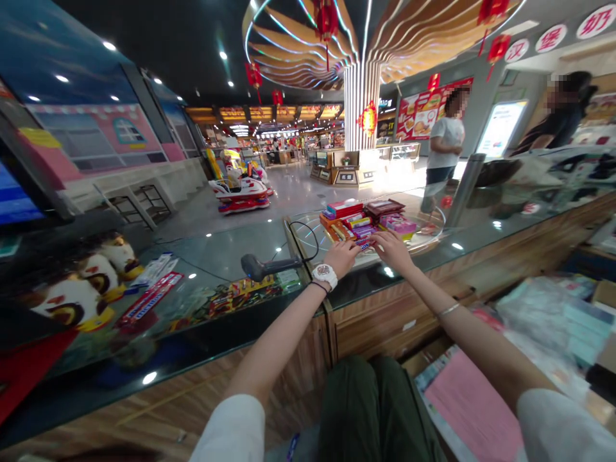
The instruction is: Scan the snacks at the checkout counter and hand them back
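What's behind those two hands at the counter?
Beyond the left hand and right hand lie colourful packages, including a red box, brown packet and pink packet. A blue-and-red packet shows between the hands, partly covered; what lies beneath the hands can't be seen.

Opens onto a glossy grey floor (293,192) beneath a dark ceiling (158,32) with round spotlights (223,56). Centres on a striped column (355,112) flaring into wavy, light-edged panels (414,45) with red lanterns (327,19) near. On the left, ends in a pink wall (153,128) with an arched window (129,131) (painted or real, hard to tell).
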`<action>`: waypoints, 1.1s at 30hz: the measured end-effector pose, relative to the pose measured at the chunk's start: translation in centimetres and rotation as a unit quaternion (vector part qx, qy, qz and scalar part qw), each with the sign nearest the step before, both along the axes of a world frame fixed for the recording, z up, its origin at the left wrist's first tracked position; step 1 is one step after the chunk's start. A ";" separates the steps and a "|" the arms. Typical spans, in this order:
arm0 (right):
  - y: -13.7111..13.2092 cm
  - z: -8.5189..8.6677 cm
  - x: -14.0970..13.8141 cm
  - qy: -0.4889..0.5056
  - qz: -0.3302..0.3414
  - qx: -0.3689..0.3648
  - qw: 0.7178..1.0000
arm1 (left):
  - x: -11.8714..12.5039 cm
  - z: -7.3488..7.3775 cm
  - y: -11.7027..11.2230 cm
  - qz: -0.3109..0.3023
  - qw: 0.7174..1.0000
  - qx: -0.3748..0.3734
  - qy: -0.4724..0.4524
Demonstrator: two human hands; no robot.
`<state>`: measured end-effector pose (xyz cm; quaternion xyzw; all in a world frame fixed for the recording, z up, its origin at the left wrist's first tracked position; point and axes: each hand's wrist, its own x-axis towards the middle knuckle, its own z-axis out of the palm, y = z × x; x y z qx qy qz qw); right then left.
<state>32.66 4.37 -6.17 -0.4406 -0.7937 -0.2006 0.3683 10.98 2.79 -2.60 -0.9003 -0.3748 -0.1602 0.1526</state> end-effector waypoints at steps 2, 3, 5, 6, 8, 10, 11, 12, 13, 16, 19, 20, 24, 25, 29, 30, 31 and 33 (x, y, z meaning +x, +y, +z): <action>0.5 -0.3 1.0 0.004 -0.012 -0.012 1.000 | 1.3 0.0 0.6 0.004 1.000 -0.014 0.011; 0.8 -0.4 1.5 0.005 -0.017 -0.020 1.000 | 1.8 0.0 0.8 0.006 1.000 -0.019 0.016; 1.3 -0.8 2.1 0.007 -0.027 -0.041 0.999 | 2.5 -0.1 1.3 0.007 0.999 -0.022 0.025; 1.5 -0.9 2.3 0.007 -0.032 -0.054 0.998 | 2.7 -0.2 1.5 0.006 0.999 -0.021 0.028; 1.9 -1.2 2.5 0.004 -0.043 -0.080 0.996 | 2.9 -0.6 2.0 0.003 0.999 -0.022 0.032; 2.2 -1.5 2.5 -0.004 -0.053 -0.103 0.993 | 2.9 -1.0 2.4 -0.002 0.999 -0.028 0.033; 2.3 -1.5 2.5 -0.007 -0.059 -0.112 0.992 | 2.9 -1.3 2.7 -0.004 0.999 -0.032 0.032; 2.4 -1.6 2.5 -0.008 -0.063 -0.119 0.991 | 2.9 -1.5 2.9 -0.007 0.999 -0.035 0.030; 2.5 -1.6 2.5 -0.007 -0.066 -0.124 0.990 | 3.0 -1.6 3.0 -0.010 0.999 -0.038 0.028; 2.7 -1.6 2.4 0.005 -0.068 -0.145 0.987 | 2.9 -1.9 3.4 -0.021 0.998 -0.048 0.015; 2.6 -1.5 2.5 0.025 -0.062 -0.156 0.986 | 2.9 -1.9 3.7 -0.033 0.998 -0.058 0.004; 2.5 -1.5 2.5 0.032 -0.060 -0.153 0.986 | 2.9 -2.0 3.7 -0.035 0.998 -0.059 0.001; 2.0 -1.3 2.6 0.052 -0.073 -0.136 0.987 | 2.9 -2.0 3.7 -0.039 0.998 -0.055 -0.012; 1.8 -1.3 2.6 0.051 -0.077 -0.135 0.986 | 2.9 -2.0 3.6 -0.039 0.998 -0.055 -0.016; 1.7 -1.3 2.6 0.031 -0.079 -0.142 0.986 | 2.9 -2.1 3.5 -0.037 0.998 -0.050 -0.026; 1.8 -1.4 2.6 0.027 -0.080 -0.142 0.986 | 2.9 -2.1 3.5 -0.036 0.998 -0.049 -0.025; 1.8 -1.4 2.6 0.025 -0.081 -0.142 0.986 | 2.9 -2.1 3.5 -0.035 0.998 -0.048 -0.022; 1.9 -1.5 2.5 0.025 -0.081 -0.139 0.987 | 2.9 -2.2 3.5 -0.033 0.998 -0.047 -0.015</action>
